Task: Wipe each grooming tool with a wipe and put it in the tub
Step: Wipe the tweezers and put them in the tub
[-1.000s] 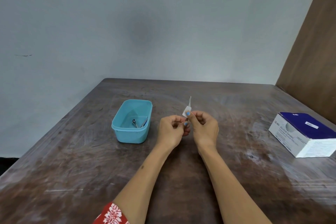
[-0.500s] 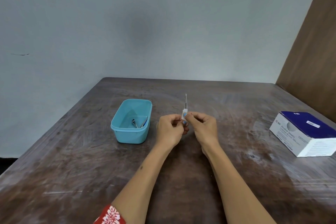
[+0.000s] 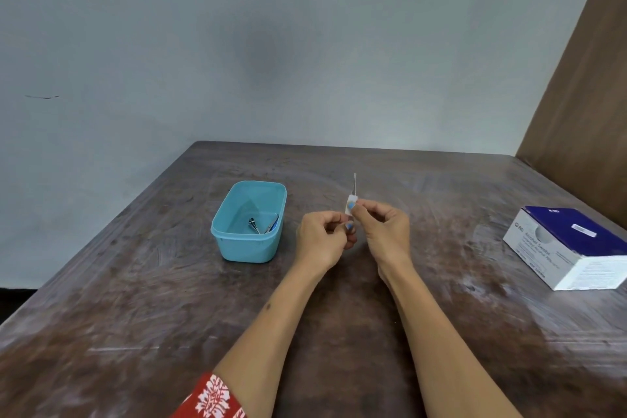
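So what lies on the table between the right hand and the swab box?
Nothing: in the head view the stretch of table from the right hand to the swab box is bare wood.

A blue-and-white swab box (image 3: 570,248) sits on the scuffed brown table (image 3: 135,299).

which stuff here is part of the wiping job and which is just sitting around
In the job:
- thin tool, lower end in the left hand
- wipe, pinched around it by the right hand
- blue tub, with tools already in it
- box of alcohol swabs

Just there:
- table
- wooden panel
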### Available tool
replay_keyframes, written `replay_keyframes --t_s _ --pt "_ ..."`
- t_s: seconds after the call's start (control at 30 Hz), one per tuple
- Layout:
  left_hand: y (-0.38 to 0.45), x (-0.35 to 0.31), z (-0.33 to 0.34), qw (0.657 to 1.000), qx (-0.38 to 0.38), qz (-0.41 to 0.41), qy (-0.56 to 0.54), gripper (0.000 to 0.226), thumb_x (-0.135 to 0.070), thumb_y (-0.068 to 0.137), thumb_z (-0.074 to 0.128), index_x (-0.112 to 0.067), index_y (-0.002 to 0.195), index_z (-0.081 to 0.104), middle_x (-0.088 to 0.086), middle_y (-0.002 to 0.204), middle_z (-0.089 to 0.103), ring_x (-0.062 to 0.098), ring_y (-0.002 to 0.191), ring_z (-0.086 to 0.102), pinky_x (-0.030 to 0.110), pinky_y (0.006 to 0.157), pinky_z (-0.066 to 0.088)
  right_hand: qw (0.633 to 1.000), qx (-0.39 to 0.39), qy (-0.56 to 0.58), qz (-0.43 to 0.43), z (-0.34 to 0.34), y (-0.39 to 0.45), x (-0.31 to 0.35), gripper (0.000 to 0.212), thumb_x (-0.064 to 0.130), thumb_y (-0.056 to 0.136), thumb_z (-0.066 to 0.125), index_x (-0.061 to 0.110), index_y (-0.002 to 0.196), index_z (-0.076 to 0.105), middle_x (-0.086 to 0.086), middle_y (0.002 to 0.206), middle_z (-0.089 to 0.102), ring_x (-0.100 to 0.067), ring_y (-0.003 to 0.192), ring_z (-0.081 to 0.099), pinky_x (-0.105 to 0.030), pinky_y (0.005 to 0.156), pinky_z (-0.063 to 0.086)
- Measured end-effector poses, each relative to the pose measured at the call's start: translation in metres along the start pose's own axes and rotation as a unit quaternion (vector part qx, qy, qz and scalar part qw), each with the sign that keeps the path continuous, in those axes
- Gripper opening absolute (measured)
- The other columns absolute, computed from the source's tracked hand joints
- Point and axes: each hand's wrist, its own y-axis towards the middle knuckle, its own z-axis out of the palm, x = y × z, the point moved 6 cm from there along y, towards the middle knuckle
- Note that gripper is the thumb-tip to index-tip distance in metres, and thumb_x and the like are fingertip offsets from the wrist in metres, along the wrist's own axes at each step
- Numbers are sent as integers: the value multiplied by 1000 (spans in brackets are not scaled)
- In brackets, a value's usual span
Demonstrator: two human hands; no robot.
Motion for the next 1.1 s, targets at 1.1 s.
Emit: replay_keyframes --t_s 1.1 --pt "11 -6 -15 984 -58 24 -165 25 -13 84 65 -5 108 67 -3 91 68 -1 78 62 7 65 51 986 109 -113 -60 13 -11 10 21 11 73 76 27 61 71 5 70 66 -6 64 63 -16 61 45"
